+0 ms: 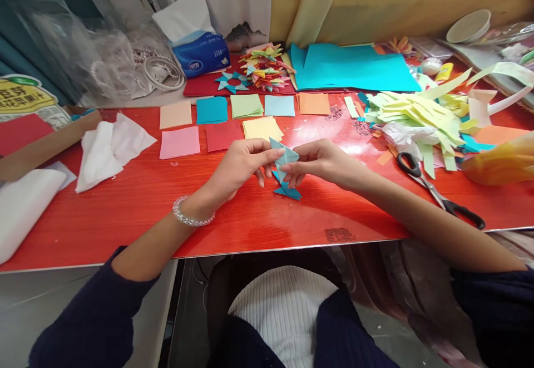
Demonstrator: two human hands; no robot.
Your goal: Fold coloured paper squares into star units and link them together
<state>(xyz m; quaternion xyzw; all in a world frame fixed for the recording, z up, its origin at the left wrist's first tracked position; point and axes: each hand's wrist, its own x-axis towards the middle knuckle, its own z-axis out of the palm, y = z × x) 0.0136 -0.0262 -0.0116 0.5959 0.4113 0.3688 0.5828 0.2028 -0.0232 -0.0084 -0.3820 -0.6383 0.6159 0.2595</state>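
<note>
Between my two hands is a light blue folded paper (288,157) with pointed corners and visible creases, held just above the table. My left hand (246,163) pinches its left edge between thumb and fingers. From the other side, my right hand (319,162) grips the lower right part of the same paper. Directly below lie darker blue folded paper pieces (288,191), partly covered by my fingers and the paper. Stacks of square paper sit just beyond my hands, among them a yellow stack (262,128) and a red stack (223,136).
Black-handled scissors (434,192) lie at the right beside a heap of pale green paper strips (411,114). Finished folded-paper rings (267,67), a blue tissue pack (200,53) and large turquoise sheets (354,67) stand at the back. Crumpled white tissue (108,151) lies left.
</note>
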